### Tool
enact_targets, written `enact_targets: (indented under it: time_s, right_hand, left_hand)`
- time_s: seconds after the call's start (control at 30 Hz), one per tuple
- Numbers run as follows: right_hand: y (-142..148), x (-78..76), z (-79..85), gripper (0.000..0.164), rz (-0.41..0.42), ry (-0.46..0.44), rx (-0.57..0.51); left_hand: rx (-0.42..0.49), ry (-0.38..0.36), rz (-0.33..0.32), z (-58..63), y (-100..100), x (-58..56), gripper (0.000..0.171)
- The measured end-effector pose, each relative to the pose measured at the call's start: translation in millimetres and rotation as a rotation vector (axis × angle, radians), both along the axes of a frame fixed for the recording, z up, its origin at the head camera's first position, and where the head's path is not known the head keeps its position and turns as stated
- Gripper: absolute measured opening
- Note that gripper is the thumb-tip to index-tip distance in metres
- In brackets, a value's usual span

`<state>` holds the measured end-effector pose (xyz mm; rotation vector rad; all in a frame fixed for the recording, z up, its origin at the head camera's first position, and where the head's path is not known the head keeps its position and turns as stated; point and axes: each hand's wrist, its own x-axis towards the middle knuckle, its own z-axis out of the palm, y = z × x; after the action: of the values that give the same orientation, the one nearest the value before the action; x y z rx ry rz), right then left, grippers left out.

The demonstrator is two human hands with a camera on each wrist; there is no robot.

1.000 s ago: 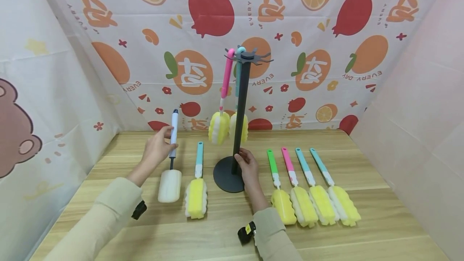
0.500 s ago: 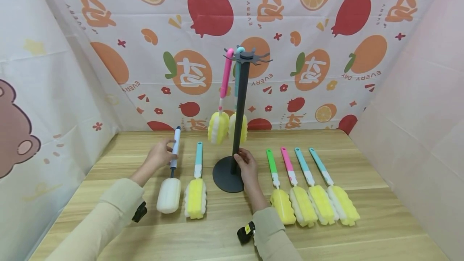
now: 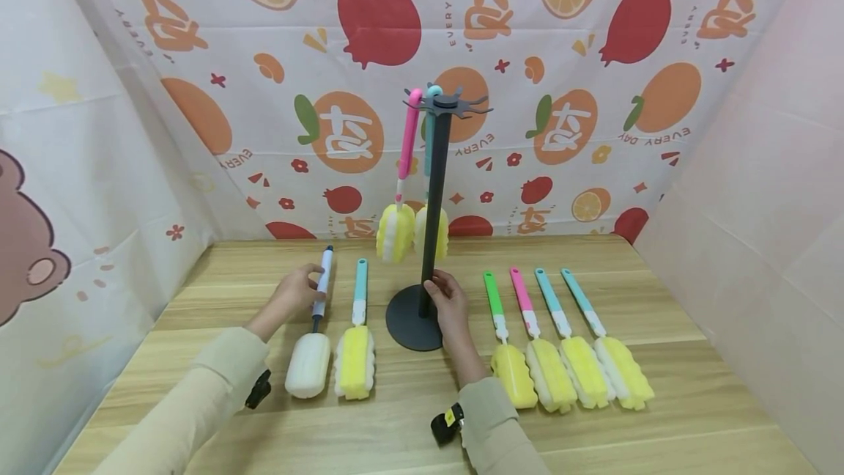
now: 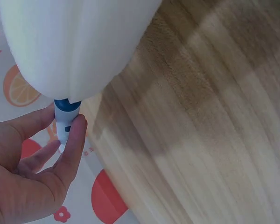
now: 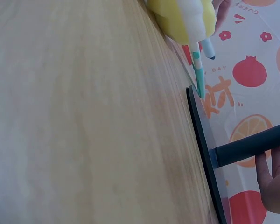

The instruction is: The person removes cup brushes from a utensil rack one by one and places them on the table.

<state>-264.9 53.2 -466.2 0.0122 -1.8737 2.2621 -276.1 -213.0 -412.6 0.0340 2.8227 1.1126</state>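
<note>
My left hand point(image 3: 294, 293) pinches the pale blue-white handle of a sponge bottle brush point(image 3: 308, 366) between thumb and fingers. Its white sponge head points toward me, low over the table's left side. In the left wrist view the white sponge point(image 4: 77, 46) fills the top, and fingers point(image 4: 76, 140) lie on either side of the handle. My right hand point(image 3: 451, 308) holds the lower pole of a black hanging stand point(image 3: 437, 196), just above its round base. Two brushes hang from the stand's hooks: a pink-handled one point(image 3: 409, 138) and a teal-handled one partly behind the pole.
A blue-handled yellow-and-white sponge brush point(image 3: 356, 361) lies between the left hand's brush and the stand base point(image 3: 410, 325). Several more brushes lie in a row at right, including a green-handled one point(image 3: 514, 376). A fruit-print cloth point(image 3: 560, 42) hangs behind the wooden table point(image 3: 369, 438).
My left hand has lowered the white sponge brush and brought it toward me; its handle tip dropped and tilted slightly right. The right hand stays on the pole.
</note>
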Motion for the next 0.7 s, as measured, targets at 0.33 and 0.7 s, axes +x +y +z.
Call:
enact_targets:
  time_s: [0.33, 0.7]
  right_hand:
    - [0, 0.8, 0.3, 0.035, 0.002, -0.007, 0.015]
    - [0, 0.7, 0.0, 0.036, 0.006, -0.001, 0.001]
  left_hand:
    - [0.023, -0.045, 0.009, -6.5, -1, -0.8, 0.053]
    - [0.064, -0.080, 0.012, -13.2, 0, -3.0, 0.052]
